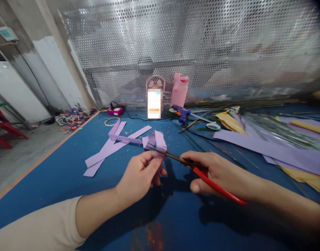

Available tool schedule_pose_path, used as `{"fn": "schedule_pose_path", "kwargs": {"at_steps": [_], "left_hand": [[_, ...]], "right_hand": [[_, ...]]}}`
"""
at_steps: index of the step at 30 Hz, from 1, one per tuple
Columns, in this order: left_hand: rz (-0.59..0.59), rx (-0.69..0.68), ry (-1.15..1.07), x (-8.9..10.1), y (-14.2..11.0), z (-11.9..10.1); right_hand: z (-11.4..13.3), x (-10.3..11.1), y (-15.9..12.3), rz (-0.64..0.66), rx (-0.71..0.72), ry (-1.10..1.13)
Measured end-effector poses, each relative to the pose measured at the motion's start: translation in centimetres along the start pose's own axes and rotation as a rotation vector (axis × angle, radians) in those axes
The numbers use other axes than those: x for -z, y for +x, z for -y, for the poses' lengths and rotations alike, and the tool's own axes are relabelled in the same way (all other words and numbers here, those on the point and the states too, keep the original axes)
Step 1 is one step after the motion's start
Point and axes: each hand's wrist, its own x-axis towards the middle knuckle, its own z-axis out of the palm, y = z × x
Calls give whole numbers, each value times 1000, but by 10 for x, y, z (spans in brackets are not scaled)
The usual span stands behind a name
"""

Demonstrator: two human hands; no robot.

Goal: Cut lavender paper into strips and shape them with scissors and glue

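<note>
Near the middle of the frame, the left hand (pixel 142 174) pinches the lower edge of a curled lilac paper strip (pixel 160 140) between thumb and fingers, just above the blue desk (pixel 71 164). The strip's near end bends into an angular loop, with small cuts showing along its edge; from there a narrow length runs leftward to a bend above the flat strips. The right hand (pixel 217 172), right of centre, is closed around the red-handled scissors (pixel 213 184), thumb below and fingers above. Their dark blades point to the upper left and reach across the loop, close to the left fingertips; how far apart the blades stand is hard to tell.

Left of centre, two flat lilac strips (pixel 104 151) cross on the desk. Behind them lie a white ring (pixel 110 122) and a magenta box (pixel 115 111) with a dark cable. At the upper centre, a phone (pixel 154 101) with a lit screen stands upright, a pink container (pixel 179 92) to its right. A blue glue gun (pixel 182 113) lies in front of the container, and a roll of tape (pixel 213 126) is farther right. The right side of the frame holds long lilac paper sheets (pixel 269 146), yellow paper (pixel 231 122) and a clear-wrapped bundle (pixel 275 127). A perforated metal panel (pixel 201 45) rises behind the desk. At the left edge stands a red chair (pixel 2 130), with a heap of scraps (pixel 71 120) on the floor nearby.
</note>
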Motion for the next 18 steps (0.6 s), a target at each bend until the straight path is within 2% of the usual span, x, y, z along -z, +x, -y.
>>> {"fn": "schedule_pose_path", "kwargs": {"at_steps": [5,18], "left_hand": [[-43,-17,15,0,-1,-1],[-30,-36,41,-2,-1,-1]], "right_hand": [[0,0,-2,-15,18,-16],[3,-2,-1,-33,68,-12]]}}
